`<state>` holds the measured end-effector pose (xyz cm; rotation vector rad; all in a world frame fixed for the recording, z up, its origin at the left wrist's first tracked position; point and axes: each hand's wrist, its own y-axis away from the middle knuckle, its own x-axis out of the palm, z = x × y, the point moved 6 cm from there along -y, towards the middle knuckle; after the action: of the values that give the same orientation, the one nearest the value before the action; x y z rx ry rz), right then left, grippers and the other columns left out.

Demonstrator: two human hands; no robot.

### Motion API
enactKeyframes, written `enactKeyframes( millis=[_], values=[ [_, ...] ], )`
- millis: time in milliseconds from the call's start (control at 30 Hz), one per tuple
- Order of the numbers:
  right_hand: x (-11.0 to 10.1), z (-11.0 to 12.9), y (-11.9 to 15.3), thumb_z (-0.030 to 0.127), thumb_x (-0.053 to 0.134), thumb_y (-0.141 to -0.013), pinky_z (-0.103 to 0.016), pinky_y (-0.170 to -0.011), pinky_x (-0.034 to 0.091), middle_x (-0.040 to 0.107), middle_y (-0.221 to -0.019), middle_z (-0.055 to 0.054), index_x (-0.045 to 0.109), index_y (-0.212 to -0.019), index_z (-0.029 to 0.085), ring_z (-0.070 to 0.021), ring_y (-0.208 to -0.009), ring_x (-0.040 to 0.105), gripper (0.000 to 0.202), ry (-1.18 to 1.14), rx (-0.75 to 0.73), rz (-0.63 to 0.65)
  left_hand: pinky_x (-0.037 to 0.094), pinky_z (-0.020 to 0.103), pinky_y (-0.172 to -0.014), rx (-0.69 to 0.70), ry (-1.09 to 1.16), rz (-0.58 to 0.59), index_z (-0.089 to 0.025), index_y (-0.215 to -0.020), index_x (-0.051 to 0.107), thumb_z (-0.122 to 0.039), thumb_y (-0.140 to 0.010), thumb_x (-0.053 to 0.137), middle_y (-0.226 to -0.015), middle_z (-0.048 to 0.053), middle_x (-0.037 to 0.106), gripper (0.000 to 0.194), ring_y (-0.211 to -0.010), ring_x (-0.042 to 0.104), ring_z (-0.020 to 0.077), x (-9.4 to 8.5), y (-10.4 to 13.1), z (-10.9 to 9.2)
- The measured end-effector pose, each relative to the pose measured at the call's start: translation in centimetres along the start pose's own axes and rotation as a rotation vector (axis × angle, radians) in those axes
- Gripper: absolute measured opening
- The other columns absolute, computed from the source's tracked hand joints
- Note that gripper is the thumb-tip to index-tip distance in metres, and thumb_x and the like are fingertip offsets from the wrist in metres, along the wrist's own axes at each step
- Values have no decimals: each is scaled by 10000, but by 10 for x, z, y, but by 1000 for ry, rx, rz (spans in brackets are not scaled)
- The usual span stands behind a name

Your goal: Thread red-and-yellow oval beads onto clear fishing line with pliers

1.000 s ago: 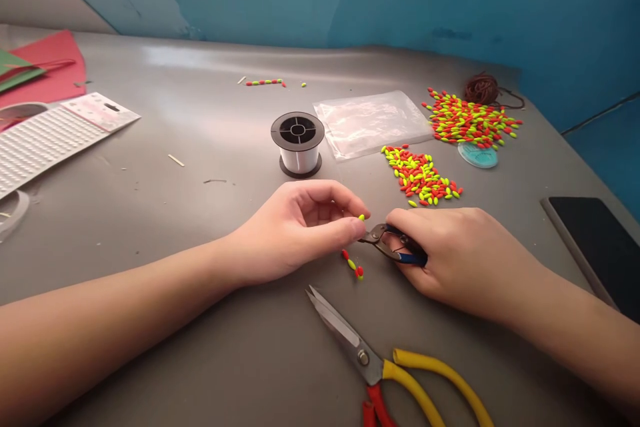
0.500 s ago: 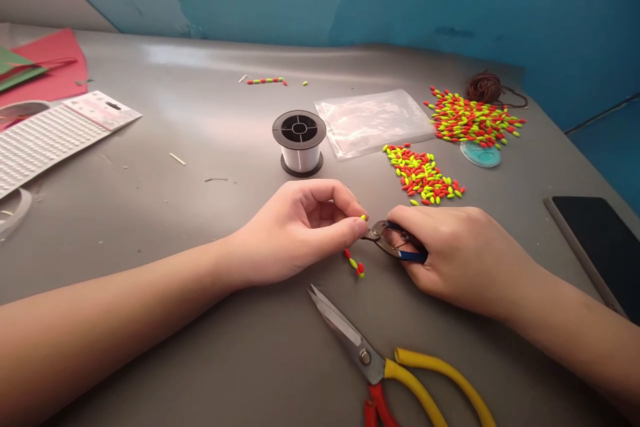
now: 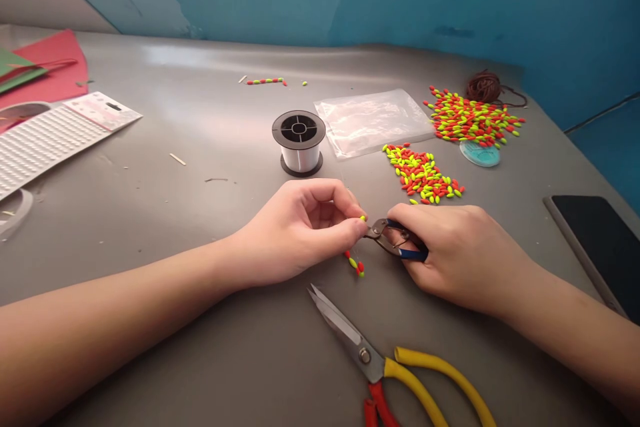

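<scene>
Between thumb and forefinger, my left hand (image 3: 305,230) pinches a small yellow-green bead (image 3: 363,218). My right hand (image 3: 460,253) is wrapped round small pliers with blue handles (image 3: 411,253), whose jaws meet the left fingertips beside the bead; the jaw tips are partly hidden there. A short string of red and yellow-green beads (image 3: 353,262) hangs or lies just below the left fingers. Scissors with yellow and red handles (image 3: 367,357) rest on the table in front of both hands. Behind the left hand stands a spool of clear line (image 3: 301,159).
Loose red and yellow-green beads lie in a near pile (image 3: 425,177) and a far pile (image 3: 473,120). A clear plastic bag (image 3: 373,123), a teal disc (image 3: 480,153), brown cord (image 3: 483,87) and a phone (image 3: 600,240) are around. A card of white beads (image 3: 45,140) lies left.
Almost nothing differs. My left fingertips and the plier jaws have shifted very slightly, with the bead still pinched and the pliers still held.
</scene>
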<state>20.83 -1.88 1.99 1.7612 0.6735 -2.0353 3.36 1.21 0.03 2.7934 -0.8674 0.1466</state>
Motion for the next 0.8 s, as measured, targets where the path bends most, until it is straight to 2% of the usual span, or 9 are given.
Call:
enactKeyframes(
  millis=[400,667,800],
  values=[
    [0,1,1,238,517,-970,-330,-568,282,629,-653,21,574,-807,229,-166,-556,574,173,5,-4,-42,505,265,-696,4,-22,-10,-169,-797,638,-213,-817,862,-898,26,659,229,-772,582,122,0,0,0],
    [1,2,2,260,513,-984,-337,-575,269,648,-666,1,597,-819,224,-182,-567,580,188,38,14,-52,498,260,-677,52,-54,2,-176,-778,583,-166,-906,729,-882,14,638,195,-745,564,109,3,3,-2],
    [1,2,1,261,518,-971,-335,-568,253,643,-669,4,581,-822,230,-184,-571,581,165,37,41,-25,500,259,-667,72,-78,-3,-179,-796,602,-190,-880,777,-878,17,642,195,-744,583,115,2,3,-2]
  ],
)
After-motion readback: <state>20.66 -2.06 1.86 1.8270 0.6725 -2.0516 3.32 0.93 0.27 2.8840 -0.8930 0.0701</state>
